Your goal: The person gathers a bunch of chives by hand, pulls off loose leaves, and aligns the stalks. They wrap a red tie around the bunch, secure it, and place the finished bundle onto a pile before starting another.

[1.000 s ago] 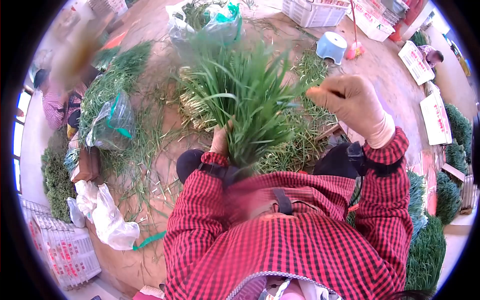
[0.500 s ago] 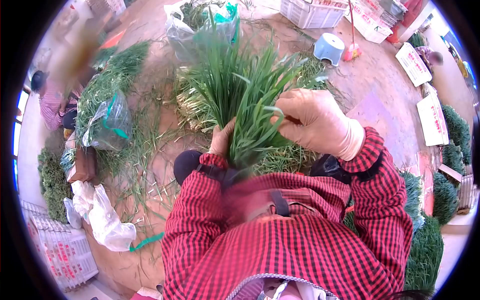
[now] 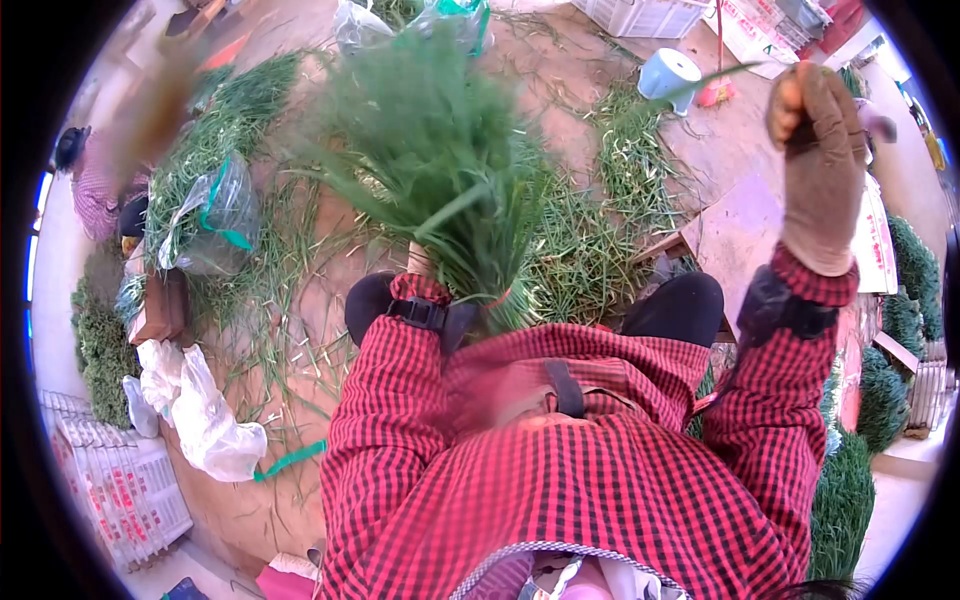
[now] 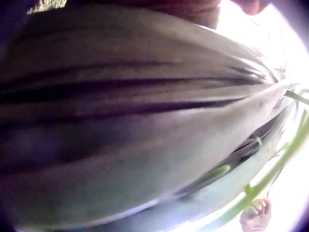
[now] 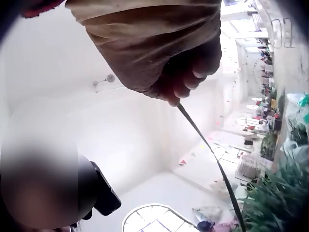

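Note:
A thick bunch of long green leaves (image 3: 430, 160), blurred at its tips, stands up from the left hand (image 3: 420, 260), which grips it low and is mostly hidden behind it. In the left wrist view creased glove fabric (image 4: 120, 125) fills most of the picture, hiding that hand's fingers. Raised far out at the upper right, the gloved right hand (image 3: 822, 165) pinches a single green blade (image 3: 715, 78). The right wrist view shows its curled fingers, with the same blade (image 5: 212, 152) hanging from the fingertips of the hand (image 5: 159, 53).
Loose cut greens (image 3: 585, 255) cover the floor between the knees. Around stand a blue stool (image 3: 670, 78), a white crate (image 3: 645, 14), a clear bag (image 3: 225, 225) beside piled greens, and white plastic (image 3: 215, 420). Another person (image 3: 98, 195) sits at the left.
The right hand has gone from beside the leaves up and out to the right, carrying a blade. The bunch in the left hand has swung leftward, its tips blurred.

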`<state>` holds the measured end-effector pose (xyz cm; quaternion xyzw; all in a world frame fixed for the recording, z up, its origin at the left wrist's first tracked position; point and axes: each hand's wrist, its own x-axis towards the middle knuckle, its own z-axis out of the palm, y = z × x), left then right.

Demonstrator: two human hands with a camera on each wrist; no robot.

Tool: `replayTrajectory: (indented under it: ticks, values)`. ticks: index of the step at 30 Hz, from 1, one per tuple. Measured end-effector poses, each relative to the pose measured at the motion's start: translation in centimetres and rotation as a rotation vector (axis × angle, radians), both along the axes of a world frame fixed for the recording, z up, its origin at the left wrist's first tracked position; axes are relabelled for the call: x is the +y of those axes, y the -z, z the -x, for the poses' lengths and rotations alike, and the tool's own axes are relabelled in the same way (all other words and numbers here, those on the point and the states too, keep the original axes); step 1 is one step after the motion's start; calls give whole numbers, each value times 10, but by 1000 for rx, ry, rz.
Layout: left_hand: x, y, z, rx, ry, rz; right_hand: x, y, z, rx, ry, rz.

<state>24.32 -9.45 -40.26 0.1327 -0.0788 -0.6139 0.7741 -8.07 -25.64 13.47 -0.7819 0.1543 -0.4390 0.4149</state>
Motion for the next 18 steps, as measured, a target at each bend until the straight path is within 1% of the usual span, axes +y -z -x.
replayTrajectory:
  ticks: [1,2,4,5,6,7,9,10,11,12,14,17,18]
  values:
    - [3,-28,5,-54,-28,-41,-3,-8,7,-17,8,-64]
    - [6,-57,12,-109,-56,-82,-1,-5,4,207,54,98]
    - [14,-182,56,-561,-88,60,7,14,-7,659,146,425]
    - [15,-235,72,-236,-37,11,12,30,-11,655,147,487]
    - [15,-258,78,89,11,-37,15,44,-13,651,98,296]
    - [14,-233,64,8,97,104,30,45,-21,687,23,172]
    - [8,-193,52,43,85,87,50,71,-31,610,-202,72]
    - [7,-184,50,56,70,62,64,79,-39,633,-230,101]
    - [7,-175,49,58,64,46,73,93,-46,509,-317,148]
    - [7,-168,48,61,59,34,79,109,-54,454,-343,209]
    - [8,-163,50,69,55,21,86,133,-70,424,-306,261]
    - [13,-167,52,73,55,19,84,137,-88,526,-269,-153]
    - [13,-173,53,74,54,23,86,134,-92,498,-294,-296]
